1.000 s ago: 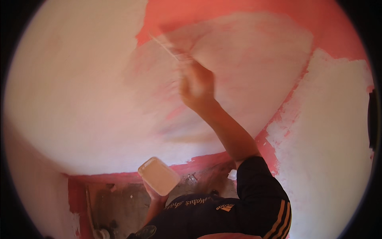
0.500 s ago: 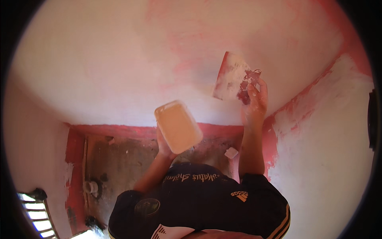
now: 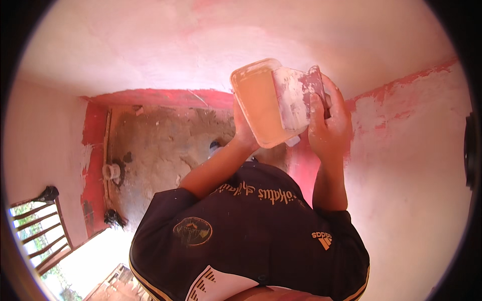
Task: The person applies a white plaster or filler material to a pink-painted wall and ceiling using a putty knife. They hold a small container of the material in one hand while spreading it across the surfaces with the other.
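Note:
My left hand (image 3: 242, 123) is closed on a rectangular plastic tub (image 3: 257, 100) with a pale rim and a peach-coloured inside, gripping it from its left side. The tub is tilted so that its open face shows. In my right hand (image 3: 330, 123) is a wide putty scraper (image 3: 292, 100), its dark red grip crusted with white filler. The scraper's smeared blade lies across the right part of the tub, covering some of it; whether the blade edge touches the inside I cannot tell. Most of my left fingers are hidden behind the tub.
A white-smeared wall (image 3: 165, 60) with pink patches rises ahead, a red band along its foot. Another wall (image 3: 411, 150) stands at the right. On the brown floor (image 3: 150, 135) at the left sits a small white pot (image 3: 111, 171). A barred window (image 3: 40, 228) is lower left.
My right hand has brought the scraper from in front of the wall down to the tub. The tub has moved right and up in view, and the view has shifted, showing more floor.

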The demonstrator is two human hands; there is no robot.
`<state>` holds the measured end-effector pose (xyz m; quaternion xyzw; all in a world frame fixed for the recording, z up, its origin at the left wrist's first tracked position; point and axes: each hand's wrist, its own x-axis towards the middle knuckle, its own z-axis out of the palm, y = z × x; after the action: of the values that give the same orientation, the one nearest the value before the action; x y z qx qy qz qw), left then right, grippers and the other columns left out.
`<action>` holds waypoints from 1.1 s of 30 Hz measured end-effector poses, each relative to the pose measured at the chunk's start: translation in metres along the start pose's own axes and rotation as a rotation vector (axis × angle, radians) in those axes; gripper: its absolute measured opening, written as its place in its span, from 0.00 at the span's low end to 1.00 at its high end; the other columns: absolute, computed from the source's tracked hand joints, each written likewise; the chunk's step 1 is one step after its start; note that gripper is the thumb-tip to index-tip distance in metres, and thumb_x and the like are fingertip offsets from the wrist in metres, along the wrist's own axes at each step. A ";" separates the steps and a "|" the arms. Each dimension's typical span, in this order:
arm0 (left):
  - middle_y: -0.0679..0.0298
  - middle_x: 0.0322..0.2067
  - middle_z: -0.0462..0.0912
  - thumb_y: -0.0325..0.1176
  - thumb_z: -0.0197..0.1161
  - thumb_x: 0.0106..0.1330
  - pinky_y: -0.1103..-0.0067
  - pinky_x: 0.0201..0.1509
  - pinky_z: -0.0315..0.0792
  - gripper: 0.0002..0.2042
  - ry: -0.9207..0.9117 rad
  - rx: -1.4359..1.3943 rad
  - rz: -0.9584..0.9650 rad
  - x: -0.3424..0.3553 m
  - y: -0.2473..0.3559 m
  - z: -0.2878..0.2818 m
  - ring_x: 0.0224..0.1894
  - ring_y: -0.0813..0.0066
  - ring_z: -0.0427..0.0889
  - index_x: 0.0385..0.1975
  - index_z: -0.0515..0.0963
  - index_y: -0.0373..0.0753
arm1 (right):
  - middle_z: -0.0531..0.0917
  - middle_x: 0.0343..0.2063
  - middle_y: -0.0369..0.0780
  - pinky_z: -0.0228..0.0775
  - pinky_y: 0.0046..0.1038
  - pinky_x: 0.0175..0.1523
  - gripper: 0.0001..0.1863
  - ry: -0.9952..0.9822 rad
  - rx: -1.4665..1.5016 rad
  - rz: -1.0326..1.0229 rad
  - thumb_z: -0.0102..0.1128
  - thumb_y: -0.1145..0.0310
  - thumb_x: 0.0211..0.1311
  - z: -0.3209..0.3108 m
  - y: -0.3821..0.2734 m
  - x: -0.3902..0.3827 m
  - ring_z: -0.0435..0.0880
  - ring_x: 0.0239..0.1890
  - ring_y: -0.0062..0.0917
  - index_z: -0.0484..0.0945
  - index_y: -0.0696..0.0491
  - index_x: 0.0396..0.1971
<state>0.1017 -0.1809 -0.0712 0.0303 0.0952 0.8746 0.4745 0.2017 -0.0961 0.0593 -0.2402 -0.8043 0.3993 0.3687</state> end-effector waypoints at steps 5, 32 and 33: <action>0.58 0.60 0.74 0.66 0.37 0.72 0.64 0.65 0.72 0.37 -0.110 0.043 0.000 -0.009 -0.075 -0.014 0.60 0.61 0.76 0.68 0.63 0.42 | 0.87 0.37 0.45 0.76 0.27 0.45 0.20 -0.102 -0.072 0.134 0.55 0.71 0.68 -0.034 0.073 -0.037 0.87 0.37 0.27 0.74 0.56 0.58; 0.56 0.54 0.78 0.70 0.30 0.71 0.67 0.60 0.77 0.40 -0.121 0.106 0.033 -0.025 -0.120 0.018 0.54 0.63 0.81 0.64 0.66 0.40 | 0.83 0.48 0.50 0.75 0.32 0.56 0.20 -0.314 0.213 0.035 0.53 0.73 0.69 -0.072 0.088 -0.047 0.84 0.52 0.34 0.71 0.60 0.60; 0.56 0.54 0.78 0.70 0.30 0.71 0.67 0.60 0.77 0.40 -0.137 0.102 0.041 -0.026 -0.121 0.018 0.54 0.63 0.81 0.64 0.66 0.40 | 0.83 0.48 0.50 0.75 0.32 0.56 0.20 -0.320 0.212 0.047 0.53 0.73 0.69 -0.073 0.088 -0.047 0.84 0.52 0.34 0.71 0.60 0.60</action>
<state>0.2184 -0.1356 -0.0765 0.1163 0.1061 0.8740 0.4596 0.2961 -0.0443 -0.0016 -0.1522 -0.8002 0.5235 0.2498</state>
